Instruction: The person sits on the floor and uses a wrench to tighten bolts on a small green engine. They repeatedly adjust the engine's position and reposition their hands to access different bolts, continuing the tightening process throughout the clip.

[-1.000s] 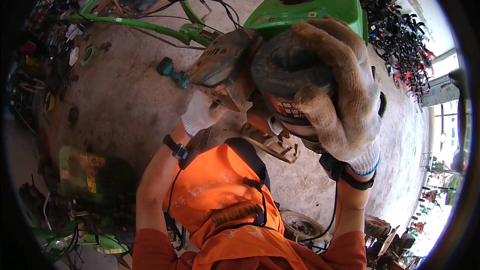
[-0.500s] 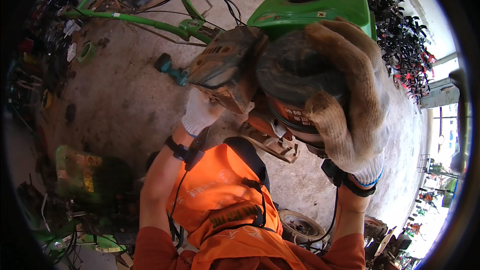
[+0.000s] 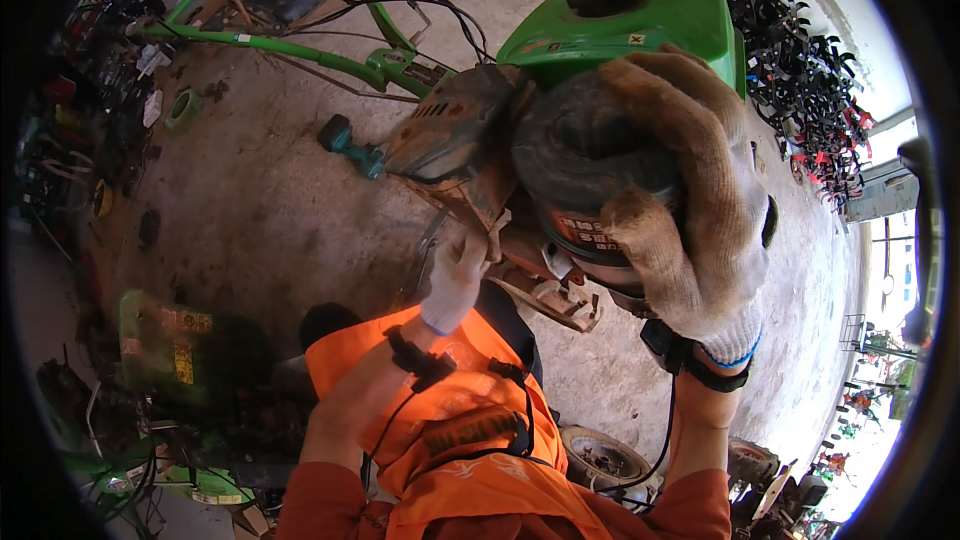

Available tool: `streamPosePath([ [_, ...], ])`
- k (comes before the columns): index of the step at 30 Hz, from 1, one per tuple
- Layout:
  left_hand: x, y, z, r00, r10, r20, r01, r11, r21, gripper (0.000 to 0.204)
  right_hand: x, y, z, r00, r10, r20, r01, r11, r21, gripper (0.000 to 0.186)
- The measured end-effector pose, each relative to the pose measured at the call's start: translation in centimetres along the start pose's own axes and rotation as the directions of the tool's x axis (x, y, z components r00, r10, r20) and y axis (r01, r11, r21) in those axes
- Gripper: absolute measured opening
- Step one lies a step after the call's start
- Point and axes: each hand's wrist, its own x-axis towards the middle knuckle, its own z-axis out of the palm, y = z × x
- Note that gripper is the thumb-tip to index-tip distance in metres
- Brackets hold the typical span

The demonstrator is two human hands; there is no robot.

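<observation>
My right hand (image 3: 700, 210), in a dirt-browned knit glove, is wrapped over a round black air filter housing (image 3: 575, 140) on an engine, thumb at its front and fingers across its top. My left hand (image 3: 455, 280), in a whiter glove, is closed at the lower edge of a dusty slotted metal cover (image 3: 450, 140), left of the housing. Its fingertips are partly hidden and slightly blurred, so what they pinch is unclear. A green fuel tank (image 3: 630, 30) with a black cap sits behind the housing. Below the engine shows a rusty metal frame (image 3: 555, 305).
Green handlebars (image 3: 300, 48) with black cables reach out to the far left. A teal cordless power tool (image 3: 350, 147) lies on the concrete floor (image 3: 260, 210). Piles of black tiller blades (image 3: 800, 60) line the far right. A wheel (image 3: 605, 455) stands near my right arm; green machinery (image 3: 170, 340) is at left.
My left hand has moved right and toward me, from the cover's lower left side to its lower corner. My right hand stays on the housing. The view has shifted slightly.
</observation>
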Motion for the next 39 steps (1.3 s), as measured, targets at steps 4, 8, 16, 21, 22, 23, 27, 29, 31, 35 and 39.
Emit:
streamPosePath([
  [4,2.1,2.1,-3.0,0.994,0.058,0.097,-0.092,0.915,0.392,0.021,-0.4,0.3,0.3,0.998,0.066,-0.016,-0.065,0.996,0.059,0.067],
  [8,4.9,4.7,-5.7,0.929,0.187,0.321,-0.361,0.658,0.661,0.025,-0.2,0.3,0.3,0.999,0.042,-0.016,-0.041,0.998,0.05,0.069],
  [16,10.0,6.6,-6.8,0.617,0.487,0.619,-0.748,0.117,0.653,0.029,-0.3,0.2,0.4,0.997,0.078,-0.027,-0.078,0.997,0.008,0.073],
  [21,2.3,2.0,-1.7,0.973,0.109,0.201,-0.198,0.844,0.499,0.01,-0.3,0.0,0.2,0.994,0.108,-0.022,-0.108,0.994,-0.007,0.072],
  [22,0.7,0.6,-0.1,0.988,0.028,0.151,-0.085,0.919,0.385,0.014,-0.1,0.0,0.2,0.996,0.09,-0.02,-0.09,0.996,-0.012,0.072],
  [23,-0.7,-0.6,1.2,0.988,-0.01,0.152,-0.037,0.951,0.308,0.02,0.1,-0.1,0.1,0.997,0.072,-0.017,-0.072,0.997,-0.017,0.072],
  [27,-2.5,-2.0,2.3,0.989,-0.14,0.045,0.147,0.94,-0.306,0.035,0.6,-0.4,-0.5,0.999,-0.026,0.043,0.029,0.997,-0.071,0.072],
  [29,-2.1,-1.4,1.1,0.998,-0.057,0.017,0.059,0.986,-0.158,0.036,0.7,-0.4,-0.6,0.997,-0.049,0.053,0.054,0.993,-0.103,0.072],
  [31,-0.8,-0.5,-0.7,0.998,0.034,0.06,-0.035,0.999,0.014,0.036,0.5,-0.2,-0.4,0.994,-0.103,0.032,0.106,0.988,-0.112,0.073],
  [35,1.8,1.1,-3.8,0.977,0.162,0.137,-0.204,0.898,0.391,0.03,-0.3,0.4,0.3,1.0,-0.022,-0.013,0.022,0.999,-0.041,0.074],
  [39,5.4,4.2,-6.3,0.933,0.176,0.314,-0.352,0.628,0.694,0.025,-0.7,0.5,0.6,0.996,0.075,-0.05,-0.075,0.997,0.013,0.074],
])
